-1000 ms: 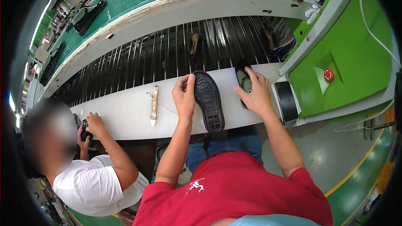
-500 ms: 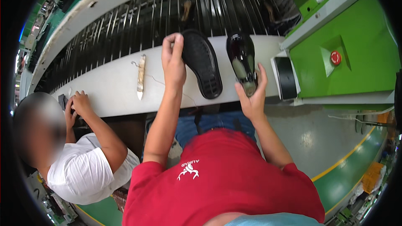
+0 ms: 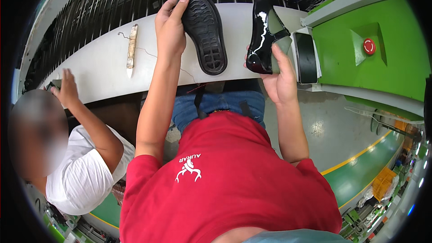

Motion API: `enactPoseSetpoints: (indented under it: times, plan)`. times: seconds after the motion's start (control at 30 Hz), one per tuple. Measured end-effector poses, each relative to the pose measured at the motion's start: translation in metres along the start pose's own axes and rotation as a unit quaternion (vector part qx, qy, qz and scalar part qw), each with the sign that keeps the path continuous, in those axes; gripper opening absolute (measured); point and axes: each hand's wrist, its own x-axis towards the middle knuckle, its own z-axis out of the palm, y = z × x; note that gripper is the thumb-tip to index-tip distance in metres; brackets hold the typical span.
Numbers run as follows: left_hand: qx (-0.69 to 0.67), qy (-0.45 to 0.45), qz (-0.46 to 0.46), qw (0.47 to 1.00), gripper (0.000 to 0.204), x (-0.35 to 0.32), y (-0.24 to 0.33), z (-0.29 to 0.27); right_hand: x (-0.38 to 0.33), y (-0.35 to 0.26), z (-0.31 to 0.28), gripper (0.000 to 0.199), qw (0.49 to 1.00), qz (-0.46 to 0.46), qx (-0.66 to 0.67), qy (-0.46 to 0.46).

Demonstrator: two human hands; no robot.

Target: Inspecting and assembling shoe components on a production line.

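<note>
Black sole (image 3: 204,36) sits right of left hand (image 3: 171,28), which seems clamped on its edge

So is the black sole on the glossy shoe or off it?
Off: the sole is in the left hand, the glossy shoe in the right hand, with white worktop showing between them.

Sole (image 3: 206,33) left of shoe (image 3: 260,36); button (image 3: 369,46) farther right.

The sole (image 3: 205,38) is black, patterned with wavy lines and a grid; the shoe (image 3: 266,41) is glossy black with grey-green areas; the worktop (image 3: 105,58) is whitish.
</note>
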Motion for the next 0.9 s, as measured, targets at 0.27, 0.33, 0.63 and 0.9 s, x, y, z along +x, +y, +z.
enactPoseSetpoints:
  times: [0.27, 0.33, 0.63, 0.9]
  plan:
    - [0.017, -0.061, 0.04, 0.997, 0.035, -0.011, 0.013, 0.02, -0.015, 0.026, 0.033, 0.088, 0.91, -0.303, -0.282, 0.03]
    - [0.032, -0.077, 0.052, 0.995, 0.035, -0.021, 0.021, 0.032, -0.025, 0.044, 0.029, 0.093, 0.924, -0.261, -0.276, 0.041]
    - [0.061, -0.131, 0.131, 0.981, 0.031, -0.07, 0.047, 0.044, -0.047, 0.06, 0.035, 0.095, 0.845, -0.345, -0.405, -0.063]
    - [0.111, -0.134, 0.186, 0.967, 0.034, -0.084, 0.052, 0.042, -0.06, 0.065, 0.037, 0.094, 0.877, -0.304, -0.36, -0.092]
